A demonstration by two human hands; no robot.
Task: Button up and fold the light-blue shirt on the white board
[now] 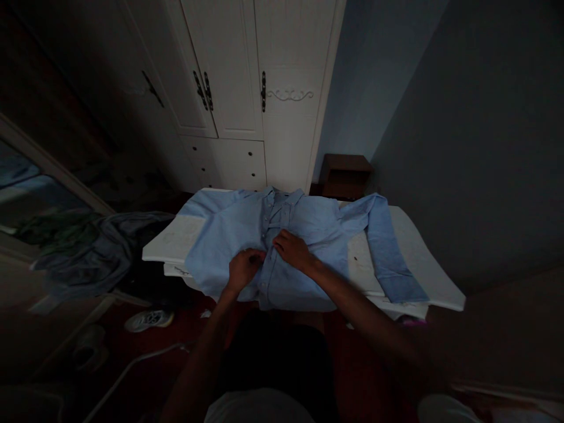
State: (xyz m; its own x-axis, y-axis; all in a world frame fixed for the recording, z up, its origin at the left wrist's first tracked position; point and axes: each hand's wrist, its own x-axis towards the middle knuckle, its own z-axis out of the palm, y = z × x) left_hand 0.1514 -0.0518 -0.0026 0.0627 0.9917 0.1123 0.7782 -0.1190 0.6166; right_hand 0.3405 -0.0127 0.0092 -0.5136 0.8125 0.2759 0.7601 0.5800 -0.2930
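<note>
A light blue button-up shirt (229,235) lies spread, front side up, over a white board (408,247), its collar at the far edge and one sleeve folded down at the right. My left hand (245,268) is closed, its fingertips pinching the shirt's front edge near the middle. Just up and to the right, my right hand (291,248) is closed with its fingertips on the button placket. The two front panels lie partly apart near the collar. Whether a button sits between my fingers is too dark and small to tell.
Behind the board stands a white wardrobe (291,135) with dark handles. A brown nightstand (346,170) is by the wall. Crumpled clothes (106,247) hang at the left. A sneaker (150,320) and a white cord (132,364) lie on the red floor.
</note>
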